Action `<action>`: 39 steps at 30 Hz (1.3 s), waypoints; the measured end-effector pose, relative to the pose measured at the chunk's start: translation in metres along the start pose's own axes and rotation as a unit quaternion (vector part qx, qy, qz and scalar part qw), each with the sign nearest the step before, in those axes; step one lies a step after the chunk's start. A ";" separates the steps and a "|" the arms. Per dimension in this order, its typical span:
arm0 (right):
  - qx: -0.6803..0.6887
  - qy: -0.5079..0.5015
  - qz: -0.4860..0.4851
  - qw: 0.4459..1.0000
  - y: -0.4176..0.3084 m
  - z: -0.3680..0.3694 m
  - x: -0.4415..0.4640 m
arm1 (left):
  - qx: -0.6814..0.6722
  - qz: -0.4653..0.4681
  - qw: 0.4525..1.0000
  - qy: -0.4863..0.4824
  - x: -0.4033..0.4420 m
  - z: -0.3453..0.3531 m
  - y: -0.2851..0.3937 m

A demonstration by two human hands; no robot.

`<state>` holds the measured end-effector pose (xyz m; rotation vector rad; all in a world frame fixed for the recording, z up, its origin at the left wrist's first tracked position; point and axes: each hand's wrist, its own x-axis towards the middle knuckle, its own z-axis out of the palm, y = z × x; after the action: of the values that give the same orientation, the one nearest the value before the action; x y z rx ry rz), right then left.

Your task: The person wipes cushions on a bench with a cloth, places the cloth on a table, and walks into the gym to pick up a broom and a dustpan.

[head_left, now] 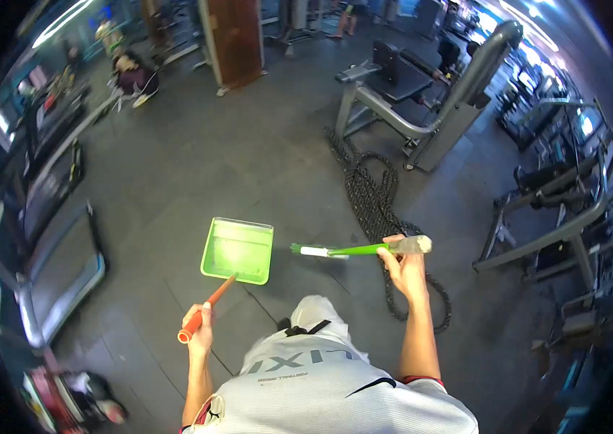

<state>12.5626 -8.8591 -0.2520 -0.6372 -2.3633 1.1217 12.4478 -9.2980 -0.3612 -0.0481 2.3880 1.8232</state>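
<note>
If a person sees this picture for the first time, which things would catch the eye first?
Probably the bright green, square dustpan left of centre, with its orange stick handle in the left hand. To its right, the right hand holds a slim green-handled brush. A thick black rope lies in loops on the dark grey floor, near a grey metal exercise machine at upper right.

Looks like smooth, glossy plastic on the green dustpan [238, 249] and its orange handle [208, 309], likewise along the green brush [368, 250]. Reads matt and rubbery on the floor [154, 173], rough and braided on the rope [369, 199], textured cloth on the shirt [292, 401], smooth metal on the machine frame [385, 117].
</note>
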 end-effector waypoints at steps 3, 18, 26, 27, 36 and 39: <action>0.122 0.008 0.076 0.990 0.013 0.036 0.083 | -0.023 -0.003 0.999 -0.026 0.135 0.026 0.036; 0.051 -0.071 -0.011 0.996 0.013 0.274 0.701 | -0.130 -0.105 0.984 0.064 0.640 0.223 0.162; -0.020 0.011 0.074 0.997 0.056 0.315 0.985 | -0.097 -0.039 0.993 -0.047 0.954 0.365 0.192; 0.021 0.049 0.076 0.996 0.055 0.313 1.011 | -0.091 -0.026 0.993 -0.071 1.003 0.392 0.203; 0.114 0.113 0.123 0.979 0.137 0.319 1.256 | -0.026 0.009 0.973 -0.228 1.372 0.629 0.313; 0.017 0.068 0.033 0.997 0.190 0.324 1.376 | -0.047 0.005 0.979 -0.199 1.453 0.718 0.340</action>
<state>11.3266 -8.1519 -0.3219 -0.7601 -2.2188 1.1067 11.0360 -8.4333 -0.4062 0.2927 2.0281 1.7513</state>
